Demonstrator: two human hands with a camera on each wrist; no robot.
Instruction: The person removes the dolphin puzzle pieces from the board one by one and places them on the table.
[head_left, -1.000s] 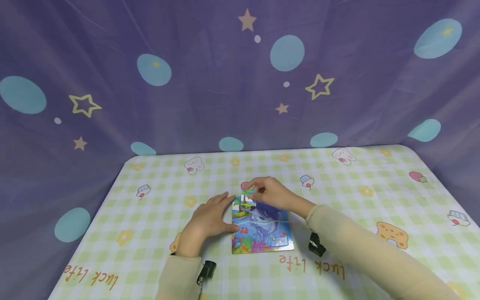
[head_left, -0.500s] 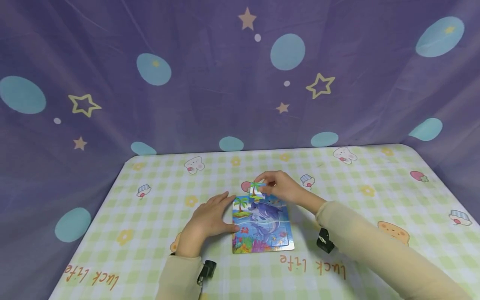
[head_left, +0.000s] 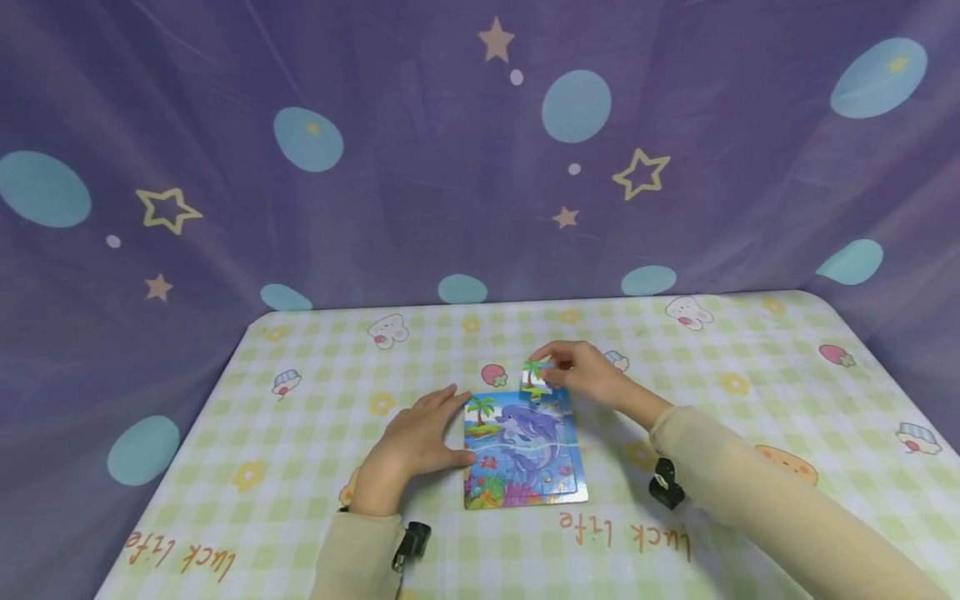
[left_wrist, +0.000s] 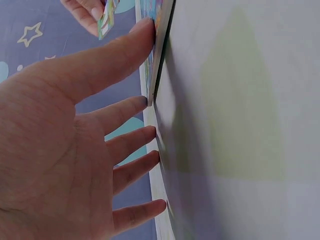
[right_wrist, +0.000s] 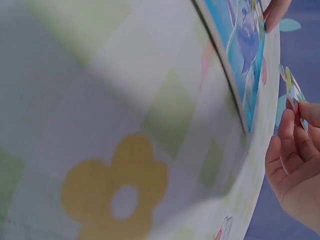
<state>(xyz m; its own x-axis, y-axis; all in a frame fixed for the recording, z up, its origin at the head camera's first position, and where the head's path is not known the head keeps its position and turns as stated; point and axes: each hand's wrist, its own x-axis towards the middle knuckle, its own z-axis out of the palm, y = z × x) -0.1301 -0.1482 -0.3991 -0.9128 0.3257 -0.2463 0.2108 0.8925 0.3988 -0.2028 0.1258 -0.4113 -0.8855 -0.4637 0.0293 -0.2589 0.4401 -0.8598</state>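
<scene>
A dolphin jigsaw puzzle (head_left: 517, 467) lies flat on the table, with a palm island at its far left corner. My left hand (head_left: 420, 437) is spread at its left side. In the left wrist view, the thumb (left_wrist: 122, 50) rests on the puzzle's edge and the other fingers are straight. My right hand (head_left: 581, 371) pinches a puzzle piece (head_left: 536, 379) printed with a palm tree. The piece is tilted up over the puzzle's far edge. In the right wrist view, the same piece (right_wrist: 294, 90) sits between thumb and fingers, above the table.
A green-and-white checked tablecloth (head_left: 300, 450) with printed cartoons covers the table. Behind the far edge hangs a purple curtain (head_left: 420, 200) with stars and blue ovals. A small black clip-like device (head_left: 412, 542) is at the left cuff, another black device (head_left: 665, 485) at the right.
My right hand has carried the palm-tree piece rightward along the puzzle's far edge, uncovering the puzzle's far left part and the dolphin's head. My left hand has stayed in place.
</scene>
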